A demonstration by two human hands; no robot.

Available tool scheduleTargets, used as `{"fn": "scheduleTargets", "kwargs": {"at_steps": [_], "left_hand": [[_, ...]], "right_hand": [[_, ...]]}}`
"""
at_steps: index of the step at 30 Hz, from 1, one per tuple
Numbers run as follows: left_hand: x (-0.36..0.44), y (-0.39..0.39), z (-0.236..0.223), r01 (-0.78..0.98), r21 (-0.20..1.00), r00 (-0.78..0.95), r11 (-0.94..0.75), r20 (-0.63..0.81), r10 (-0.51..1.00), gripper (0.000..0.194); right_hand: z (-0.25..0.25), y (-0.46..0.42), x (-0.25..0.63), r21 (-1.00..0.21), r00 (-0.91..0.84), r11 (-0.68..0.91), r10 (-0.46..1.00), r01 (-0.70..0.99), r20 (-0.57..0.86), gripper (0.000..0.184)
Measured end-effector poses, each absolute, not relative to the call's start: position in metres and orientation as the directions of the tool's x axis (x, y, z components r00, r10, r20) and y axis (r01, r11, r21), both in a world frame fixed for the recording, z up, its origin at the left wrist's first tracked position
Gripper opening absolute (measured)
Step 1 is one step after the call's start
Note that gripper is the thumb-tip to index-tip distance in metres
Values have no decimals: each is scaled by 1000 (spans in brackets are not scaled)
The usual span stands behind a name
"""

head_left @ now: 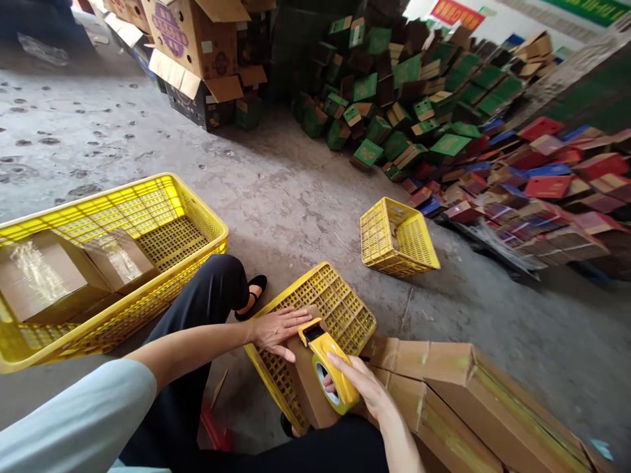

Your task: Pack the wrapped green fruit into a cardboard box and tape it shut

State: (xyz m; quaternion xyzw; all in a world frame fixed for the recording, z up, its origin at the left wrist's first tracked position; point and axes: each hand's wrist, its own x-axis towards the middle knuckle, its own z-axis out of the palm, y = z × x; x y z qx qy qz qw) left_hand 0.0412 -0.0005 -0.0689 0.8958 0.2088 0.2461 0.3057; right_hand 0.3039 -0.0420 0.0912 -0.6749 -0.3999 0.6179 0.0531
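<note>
My right hand (362, 381) grips a yellow tape dispenser (329, 358) that carries a roll of tape (325, 384). The dispenser's front end rests at the top of a brown cardboard box (308, 387) between my knees. With its fingers stretched out, my left hand (280, 330) lies flat on the same box, just left of the dispenser. Beneath the box is an upturned yellow plastic crate (340, 302). The lower part of the box is partly hidden by the dispenser and my leg.
On the left stands a large yellow crate (217, 240) holding taped boxes (44, 276). Stacked cardboard boxes (444, 374) sit close on the right. A small yellow crate (377, 236) is on the floor ahead. Piles of green boxes (367, 154) and red boxes (547, 187) lie farther back.
</note>
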Motion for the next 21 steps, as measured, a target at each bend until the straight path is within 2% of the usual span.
{"fn": "scheduleTargets", "kwargs": {"at_steps": [4, 10, 16, 21], "left_hand": [[40, 0, -69, 245, 606, 792, -757, 324, 517, 107], [38, 1, -71, 256, 575, 807, -777, 315, 499, 102], [39, 1, -74, 264, 581, 798, -770, 318, 513, 101], [40, 1, -78, 260, 578, 788, -774, 337, 516, 103]], "right_hand": [[88, -40, 302, -539, -48, -695, 591, 476, -805, 49], [84, -46, 301, -538, 28, -640, 658, 548, -753, 57], [86, -53, 312, -533, -22, -658, 619, 532, -785, 52], [82, -59, 326, -508, -28, -667, 591, 545, -806, 55]]}}
